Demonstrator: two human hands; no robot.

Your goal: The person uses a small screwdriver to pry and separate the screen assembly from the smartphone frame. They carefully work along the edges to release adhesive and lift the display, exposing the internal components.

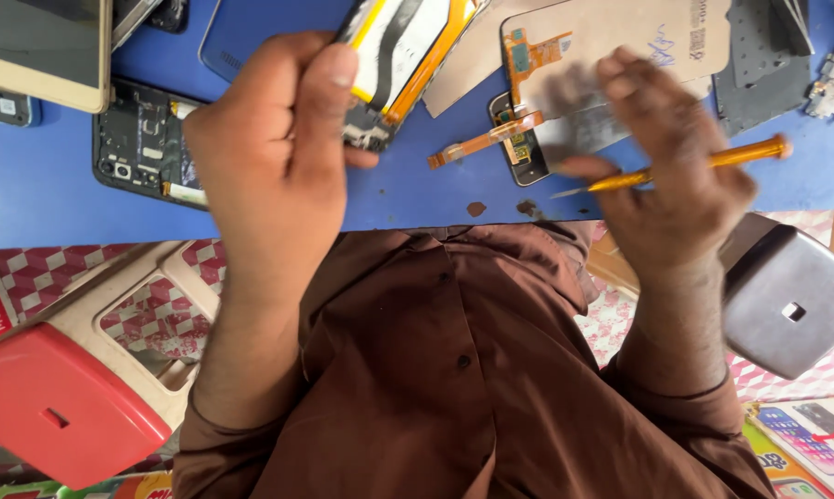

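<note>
Two hands are raised over the near edge of a blue worktop [48, 199], seen from above against a brown shirt [435, 370]. The left hand [274, 148], at centre left of the frame, is curled around the lower end of an opened phone body [403, 55], thumb up along its side; the phone's long axis runs diagonally up and to the right, showing a yellow-edged battery and black internals. The right hand [671, 176], at centre right and blurred, pinches a slim orange-handled screwdriver [685, 168] between thumb and fingers; the tool lies nearly level, metal tip pointing left toward the phone, handle end toward the right edge. The tip lies well apart from the phone, which sits up and to the left of it, so the right hand is the one to close that gap. Between the hands, flat on the worktop, lie an orange flex cable [482, 143] and a beige display panel [620, 42]. Another stripped phone frame [140, 148] lies at left, and a red stool [66, 407] and a grey stool [786, 305] stand below.
</note>
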